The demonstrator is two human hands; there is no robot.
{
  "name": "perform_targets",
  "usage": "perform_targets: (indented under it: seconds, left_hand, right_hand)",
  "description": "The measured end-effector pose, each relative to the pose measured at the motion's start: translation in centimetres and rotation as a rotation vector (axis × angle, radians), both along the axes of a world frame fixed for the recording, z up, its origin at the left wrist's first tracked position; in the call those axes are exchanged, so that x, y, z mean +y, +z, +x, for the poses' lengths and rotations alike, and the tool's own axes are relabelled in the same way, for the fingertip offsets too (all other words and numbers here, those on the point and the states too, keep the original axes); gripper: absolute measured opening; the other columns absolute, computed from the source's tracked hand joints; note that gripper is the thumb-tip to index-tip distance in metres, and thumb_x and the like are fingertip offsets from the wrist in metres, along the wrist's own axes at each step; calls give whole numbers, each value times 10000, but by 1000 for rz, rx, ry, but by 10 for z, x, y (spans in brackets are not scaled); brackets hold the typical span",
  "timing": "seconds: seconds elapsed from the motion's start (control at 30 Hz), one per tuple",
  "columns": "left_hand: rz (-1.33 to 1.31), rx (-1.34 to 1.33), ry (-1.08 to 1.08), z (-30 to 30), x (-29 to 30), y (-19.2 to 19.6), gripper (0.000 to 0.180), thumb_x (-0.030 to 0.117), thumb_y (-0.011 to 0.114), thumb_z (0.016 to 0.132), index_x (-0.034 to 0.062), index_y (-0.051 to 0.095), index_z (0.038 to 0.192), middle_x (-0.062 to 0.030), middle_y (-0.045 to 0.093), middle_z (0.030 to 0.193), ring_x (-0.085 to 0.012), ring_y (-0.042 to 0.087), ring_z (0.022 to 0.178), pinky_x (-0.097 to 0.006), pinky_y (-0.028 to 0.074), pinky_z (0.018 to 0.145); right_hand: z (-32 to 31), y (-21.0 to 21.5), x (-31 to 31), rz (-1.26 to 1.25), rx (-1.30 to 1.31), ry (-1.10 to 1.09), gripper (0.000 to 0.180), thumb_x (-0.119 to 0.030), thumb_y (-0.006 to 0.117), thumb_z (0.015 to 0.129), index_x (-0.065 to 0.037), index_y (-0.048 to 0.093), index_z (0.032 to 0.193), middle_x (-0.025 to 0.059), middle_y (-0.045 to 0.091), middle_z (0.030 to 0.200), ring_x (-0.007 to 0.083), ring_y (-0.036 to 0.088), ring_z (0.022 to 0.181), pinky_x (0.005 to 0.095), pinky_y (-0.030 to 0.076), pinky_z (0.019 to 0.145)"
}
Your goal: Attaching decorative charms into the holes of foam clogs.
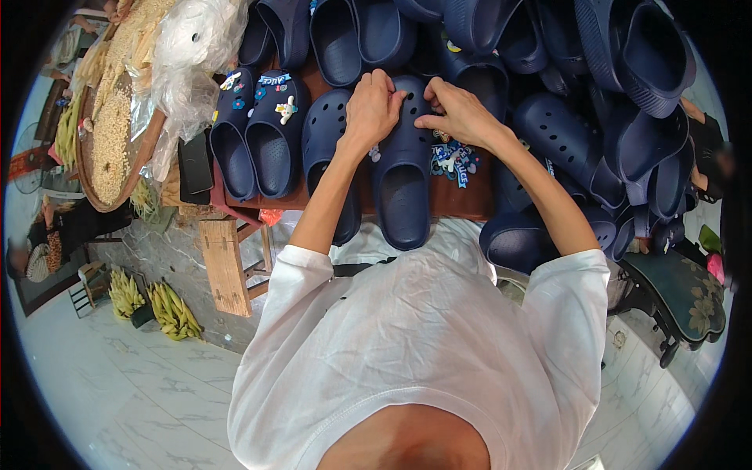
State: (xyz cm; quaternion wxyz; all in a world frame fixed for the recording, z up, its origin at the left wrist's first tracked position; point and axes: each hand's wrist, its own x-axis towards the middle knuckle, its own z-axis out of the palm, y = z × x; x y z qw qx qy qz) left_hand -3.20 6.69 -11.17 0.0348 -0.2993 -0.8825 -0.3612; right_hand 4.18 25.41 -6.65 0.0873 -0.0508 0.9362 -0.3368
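Note:
A dark blue clog with holes in its toe lies in front of me, its heel toward me. My left hand is at the left side of its toe, fingers curled together; whatever they pinch is hidden. On the toe's right side is my right hand, thumb and forefinger bent but apart, with nothing visible between them. Another plain blue clog lies partly under my left forearm. Small colourful shoe charms are heaped beneath my right hand, beside the clog.
A pair of clogs with charms stands at the left. Blue clogs pile up at the right and along the back. Far left are clear plastic bags and a tray of pale kernels. A wooden stool stands below.

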Motion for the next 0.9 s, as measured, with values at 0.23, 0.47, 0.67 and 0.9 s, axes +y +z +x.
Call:
perform_targets:
  seconds: [0.23, 0.47, 0.67, 0.9]
  left_hand:
    - [7, -124, -18, -8, -5, 0, 291, 261, 714, 865, 41, 526, 901, -136, 589, 793, -315, 592, 738, -410, 466, 684]
    - [-25, -201, 21, -5, -1, 9, 263, 221, 732, 844, 43, 547, 899, -148, 600, 851, -349, 604, 849, -457, 463, 744]
    - [14, -72, -4, -4, 0, 5, 269, 233, 730, 850, 49, 536, 874, -120, 590, 770, -306, 586, 722, -414, 454, 664]
    - [33, -52, -18, -3, 0, 5, 245, 193, 718, 857, 40, 528, 881, -126, 577, 785, -313, 580, 720, -422, 453, 667]
  right_hand:
    - [13, 17, 28, 325, -96, -82, 238, -231, 762, 800, -37, 644, 871, 159, 699, 861, 380, 668, 915, 461, 515, 783]
    - [29, -1, 37, 351, -217, -20, 494, -219, 811, 760, -14, 541, 1120, 223, 577, 1140, 412, 606, 1072, 467, 496, 894]
    - [26, -11, 44, 341, -278, 37, 542, -165, 838, 715, 16, 542, 1131, 242, 540, 1172, 432, 602, 1085, 464, 507, 918]
    - [30, 10, 34, 308, -249, 32, 545, -152, 836, 697, 48, 526, 1098, 262, 535, 1131, 444, 602, 1064, 463, 511, 906]
